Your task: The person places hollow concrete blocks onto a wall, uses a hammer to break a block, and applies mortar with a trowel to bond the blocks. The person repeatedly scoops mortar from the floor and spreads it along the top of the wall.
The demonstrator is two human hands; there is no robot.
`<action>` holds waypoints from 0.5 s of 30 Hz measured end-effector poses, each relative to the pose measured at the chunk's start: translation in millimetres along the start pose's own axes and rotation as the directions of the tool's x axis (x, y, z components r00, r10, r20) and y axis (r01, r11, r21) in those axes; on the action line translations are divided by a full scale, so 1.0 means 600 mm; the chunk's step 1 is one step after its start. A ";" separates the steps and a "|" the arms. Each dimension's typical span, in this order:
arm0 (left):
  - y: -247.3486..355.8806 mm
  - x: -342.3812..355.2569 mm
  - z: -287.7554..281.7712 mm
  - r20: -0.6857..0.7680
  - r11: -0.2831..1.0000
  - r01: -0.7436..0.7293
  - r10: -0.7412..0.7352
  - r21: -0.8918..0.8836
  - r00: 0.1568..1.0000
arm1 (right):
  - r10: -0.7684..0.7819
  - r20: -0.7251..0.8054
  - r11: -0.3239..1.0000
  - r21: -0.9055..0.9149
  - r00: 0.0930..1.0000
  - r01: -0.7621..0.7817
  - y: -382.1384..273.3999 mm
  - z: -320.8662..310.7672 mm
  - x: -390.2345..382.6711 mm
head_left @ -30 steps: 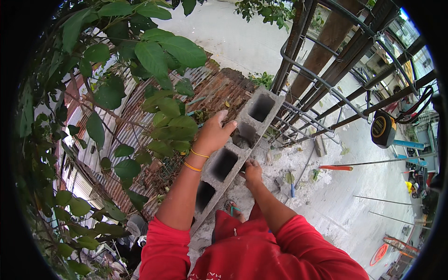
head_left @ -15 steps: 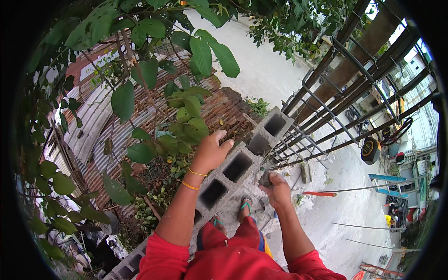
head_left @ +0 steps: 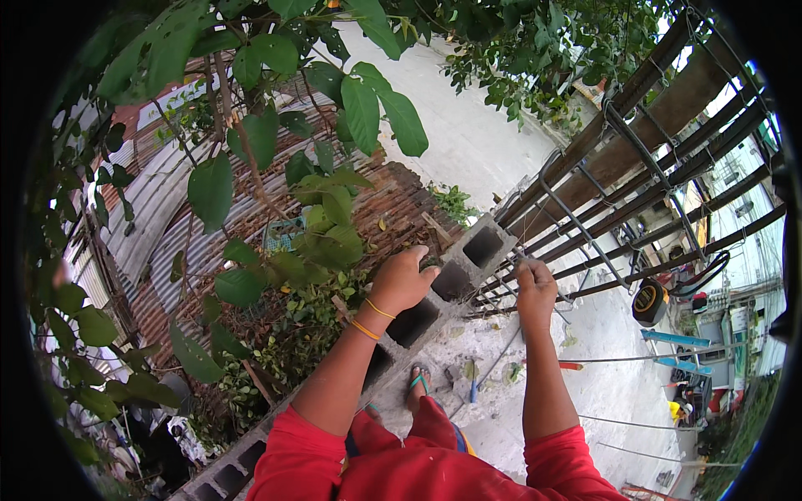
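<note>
The left hand [head_left: 407, 285] is spreading thumb from fingers over the hollow concrete blocks [head_left: 465, 262] ahead — the right hand [head_left: 535, 290], apart, is curling near steel bars [head_left: 595, 134], its grip unclear.

Includes broad green leaves [head_left: 209, 194] near left, rusty corrugated metal sheets [head_left: 397, 204] beyond, blue ladder [head_left: 678, 338] far right.

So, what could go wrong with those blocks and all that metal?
The right hand looks close to the steel bars, and no glove covers it, so it might get scraped or poked. The left hand is bare too, at the edge of the concrete blocks, where rough edges could scratch it. Down below, the foot wears an open sandal, so anything dropped there might hurt the toes.
</note>
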State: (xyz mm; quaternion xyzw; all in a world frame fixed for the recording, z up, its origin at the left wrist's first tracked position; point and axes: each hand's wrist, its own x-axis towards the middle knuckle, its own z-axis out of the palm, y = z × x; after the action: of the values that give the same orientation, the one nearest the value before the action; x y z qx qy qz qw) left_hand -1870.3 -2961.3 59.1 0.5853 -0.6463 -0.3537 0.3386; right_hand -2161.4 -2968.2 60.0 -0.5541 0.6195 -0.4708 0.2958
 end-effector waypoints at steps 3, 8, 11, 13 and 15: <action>0.009 0.034 0.031 0.009 0.996 -0.017 0.016 0.087 1.000 | 0.213 0.007 0.973 0.085 0.977 -0.213 0.064 -0.005 -0.018; 0.009 0.064 0.065 0.059 0.987 0.079 -0.087 0.138 0.994 | 0.305 0.196 0.896 0.272 0.932 -0.351 0.111 0.041 -0.033; 0.002 0.071 0.079 0.023 0.988 0.042 -0.046 0.145 0.999 | 0.305 0.305 0.836 0.368 0.902 -0.407 0.107 0.057 -0.036; -0.005 0.073 0.083 0.029 0.989 0.026 -0.031 0.148 0.999 | 0.321 0.329 0.778 0.443 0.888 -0.445 0.096 0.058 -0.037; -0.011 0.072 0.086 0.030 0.992 0.020 -0.024 0.126 0.999 | 0.325 0.368 0.722 0.498 0.871 -0.480 0.084 0.055 -0.039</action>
State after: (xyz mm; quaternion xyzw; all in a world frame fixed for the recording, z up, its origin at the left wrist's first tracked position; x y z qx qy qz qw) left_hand -1914.5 -3001.6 27.6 0.6069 -0.6659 -0.3254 0.2870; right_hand -2147.8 -2957.2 -2.0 -0.3449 0.5107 -0.4838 0.6214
